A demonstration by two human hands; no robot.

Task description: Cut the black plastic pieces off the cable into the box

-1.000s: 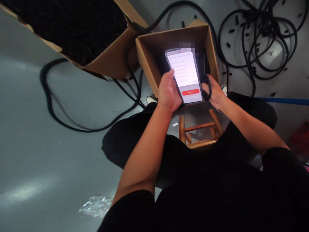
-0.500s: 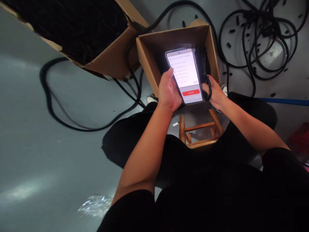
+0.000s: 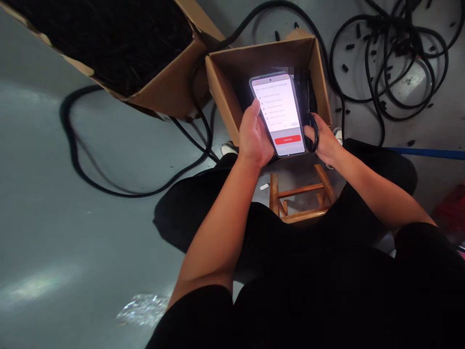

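Note:
My left hand [image 3: 254,138] is closed around the edge of a smartphone [image 3: 278,109], its thumb along the side of the lit screen. A white page with a red button fills that screen. Just right of the phone, my right hand [image 3: 325,138] has its fingers through the black looped handle of what look like scissors [image 3: 312,133]; the blades are mostly hidden against the dark background. Both hands are over the near side of an open cardboard box [image 3: 223,92], which has dark contents partly covered by the phone.
A larger cardboard box [image 3: 167,82] full of small black pieces stands at upper left. Thick black cable [image 3: 72,145] loops over the grey floor, and more coils [image 3: 366,63] lie at right among scattered black pieces. A wooden stool [image 3: 301,190] is between my legs.

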